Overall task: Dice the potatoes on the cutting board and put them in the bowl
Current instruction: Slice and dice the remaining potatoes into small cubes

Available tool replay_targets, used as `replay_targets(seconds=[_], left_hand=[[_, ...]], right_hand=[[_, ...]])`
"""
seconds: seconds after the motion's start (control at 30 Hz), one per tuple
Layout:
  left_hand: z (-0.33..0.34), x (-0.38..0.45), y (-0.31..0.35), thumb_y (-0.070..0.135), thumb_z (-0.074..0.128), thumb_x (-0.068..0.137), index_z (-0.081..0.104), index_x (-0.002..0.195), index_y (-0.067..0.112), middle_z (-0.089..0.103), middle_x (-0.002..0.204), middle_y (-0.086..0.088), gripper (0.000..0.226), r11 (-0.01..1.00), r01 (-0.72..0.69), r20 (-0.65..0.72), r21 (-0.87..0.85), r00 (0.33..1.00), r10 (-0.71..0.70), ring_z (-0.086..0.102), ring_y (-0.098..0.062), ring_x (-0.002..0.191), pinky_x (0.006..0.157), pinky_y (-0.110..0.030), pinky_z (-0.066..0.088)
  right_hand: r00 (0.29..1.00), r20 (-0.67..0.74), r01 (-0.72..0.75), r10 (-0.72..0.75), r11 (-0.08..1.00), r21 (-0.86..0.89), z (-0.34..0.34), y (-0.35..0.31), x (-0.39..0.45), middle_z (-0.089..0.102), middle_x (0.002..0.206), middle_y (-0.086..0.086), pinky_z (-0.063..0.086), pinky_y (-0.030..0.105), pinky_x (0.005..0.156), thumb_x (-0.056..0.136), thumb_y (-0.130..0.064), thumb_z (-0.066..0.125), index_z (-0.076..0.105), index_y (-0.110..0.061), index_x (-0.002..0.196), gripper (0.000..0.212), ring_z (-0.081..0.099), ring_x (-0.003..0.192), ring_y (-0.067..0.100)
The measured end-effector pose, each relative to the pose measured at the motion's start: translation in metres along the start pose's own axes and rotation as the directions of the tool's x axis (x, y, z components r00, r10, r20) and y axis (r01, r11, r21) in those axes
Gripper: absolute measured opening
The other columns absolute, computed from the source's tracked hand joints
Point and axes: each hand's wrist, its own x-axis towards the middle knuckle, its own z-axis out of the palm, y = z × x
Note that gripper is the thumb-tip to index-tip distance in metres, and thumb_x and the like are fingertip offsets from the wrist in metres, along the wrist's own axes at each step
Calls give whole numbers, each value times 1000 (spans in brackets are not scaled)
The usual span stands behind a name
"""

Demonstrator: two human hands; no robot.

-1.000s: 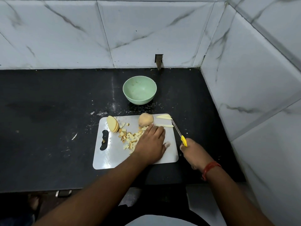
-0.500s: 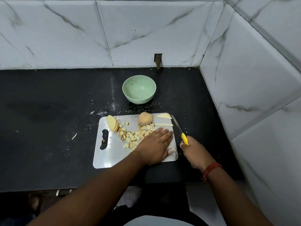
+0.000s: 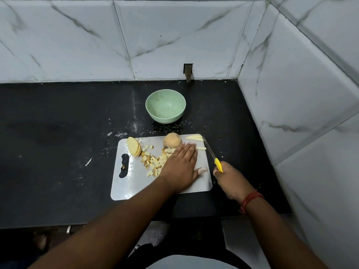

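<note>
- Left hand [image 3: 181, 164] lies flat, fingers straight, on the cutting board [image 3: 134, 183] beside the diced potato [image 3: 155, 162].
- Right hand [image 3: 230, 178] grips the knife [image 3: 212, 155] at the board's right edge.
- Green bowl [image 3: 165, 105] sits just beyond.

You see one bowl [image 3: 165, 106], far centre on table [image 3: 58, 133]. One cutting board [image 3: 132, 183]. One knife [image 3: 213, 157], right of board. One part-cut potato [image 3: 172, 139] at board's far edge. One stack of slices [image 3: 133, 146], far left; count within stack unclear. Three strips [image 3: 194, 137] far right. Diced pieces [image 3: 155, 162]: many, too small to count. Your two hands: left [image 3: 181, 167], right [image 3: 230, 179].
</note>
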Motion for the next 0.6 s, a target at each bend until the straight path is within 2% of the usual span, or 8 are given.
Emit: replay_targets(seconds=[0.03,0.1,0.23,0.37,0.5,0.6], left_hand=[[0,3,2,61,6,103,21,161,2,17,170,-17,84,1000,19,10,17,1000,-19,13,-30,158,129,-44,-3],[2,4,5,61,12,105,32,157,0,32,164,-18,83,999,22,-27,50,999,-20,27,-32,152,129,-44,1],[9,-4,7,59,14,105,54,144,-1,53,148,-14,82,1000,-9,-97,19,995,10,47,-30,136,128,-44,17],[15,-14,5,59,22,105,56,143,1,56,145,-13,77,999,31,-116,-13,993,-32,50,-29,134,126,-43,23],[20,-25,3,56,27,105,60,139,1,59,141,-13,73,996,79,-194,-29,977,-83,52,-29,132,122,-41,24],[25,-29,2,54,33,105,60,137,0,59,140,-14,69,995,85,-233,-52,968,-95,52,-30,131,122,-41,25]], right_hand=[[1000,0,-2,2,1000,4,1,0,0,54,74,4,35,29,56,97,-25,43,51,-21,87,13,47,60,19],[1000,3,-11,11,1000,12,1,2,0,53,72,3,34,28,54,97,-24,43,50,-22,85,14,45,59,18],[1000,11,-29,29,1000,4,1,5,-2,53,71,0,33,27,52,98,-25,43,51,-20,89,13,46,57,15],[998,29,-58,59,998,-36,4,7,-4,53,76,3,35,27,51,99,-28,42,49,-21,97,10,47,58,16],[996,50,-68,76,985,-156,11,4,-7,53,84,7,35,27,50,101,-27,39,47,-13,109,18,45,59,15],[997,46,-55,68,968,-243,14,-2,-9,53,84,7,34,25,49,102,-25,38,45,-11,110,18,45,59,15]])
